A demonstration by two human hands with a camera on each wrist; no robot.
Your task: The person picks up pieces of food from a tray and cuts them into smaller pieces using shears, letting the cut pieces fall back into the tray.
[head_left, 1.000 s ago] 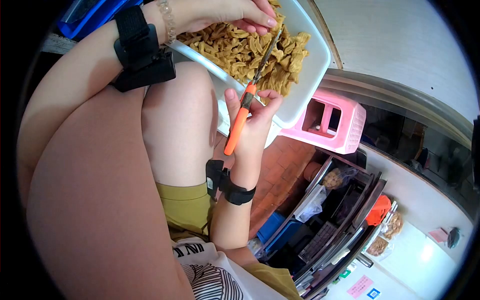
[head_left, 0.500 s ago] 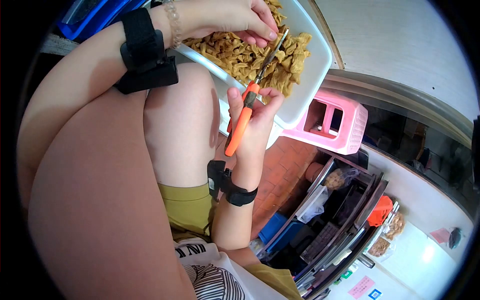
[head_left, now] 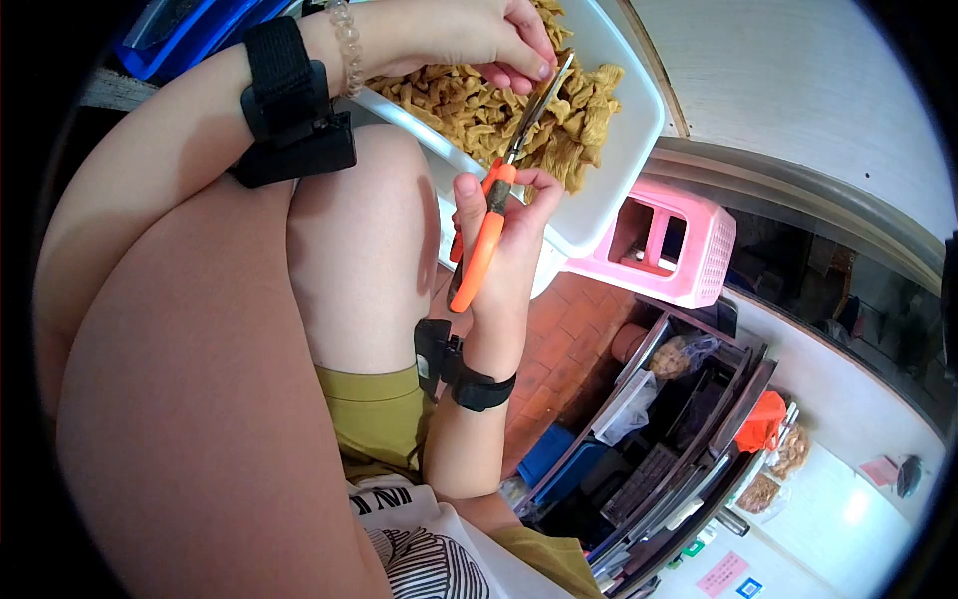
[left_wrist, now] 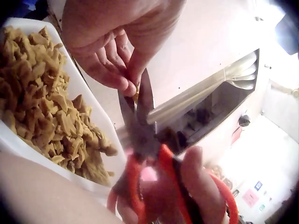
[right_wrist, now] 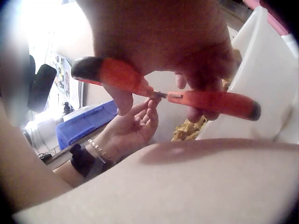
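My left hand (head_left: 484, 40), with a beaded bracelet at its wrist, is over a white tub (head_left: 639, 115) of yellow-brown strips (head_left: 454, 112). In the left wrist view its thumb and fingertips pinch a small brownish piece (left_wrist: 136, 95). Orange-handled scissors (head_left: 483, 255) are gripped by my right hand (head_left: 511, 245), below the left one. Their blades (left_wrist: 144, 123) stand apart, one on each side of the pinched piece. In the right wrist view, the right hand (right_wrist: 163, 44) has its fingers about the orange handles (right_wrist: 215, 101), and the left hand (right_wrist: 128, 134) is beyond.
Bare knees are beside the tub. A pink plastic stool (head_left: 689, 245) is at the tub's right. Blue containers (head_left: 190, 35) lie at the upper left. Below right are a cluttered shelf unit (head_left: 649, 439) and red floor tiles (head_left: 559, 329).
The scissor blades have spread apart. My left hand and forearm have shifted slightly right and down in the head view, and the right hand has moved only a little.
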